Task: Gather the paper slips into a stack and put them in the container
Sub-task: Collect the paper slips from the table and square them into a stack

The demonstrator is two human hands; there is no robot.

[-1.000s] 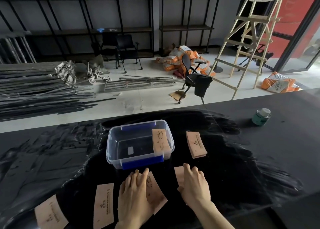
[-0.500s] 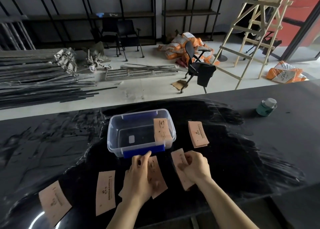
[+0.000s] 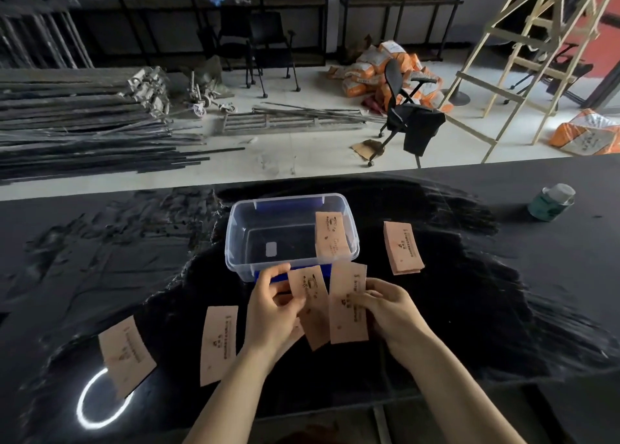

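— What has changed? 
— Both slips, flat on the worktop (image 3: pixel 503 309) a second ago, are lifted: left hand (image 3: pixel 268 313) pinches one slip (image 3: pixel 310 304), right hand (image 3: pixel 391 309) another (image 3: pixel 347 304), just short of the container (image 3: pixel 292 235).

— What's around them? 
— Three slips (image 3: pixel 219 343) lie loose; one leans inside. Nothing blocks them.

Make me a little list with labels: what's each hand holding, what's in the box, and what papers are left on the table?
left hand: holds a tan printed paper slip
right hand: holds another tan slip
clear plastic container with blue clips: one slip leaning inside
black table: small pile right of container; two loose slips at left
green jar: far right
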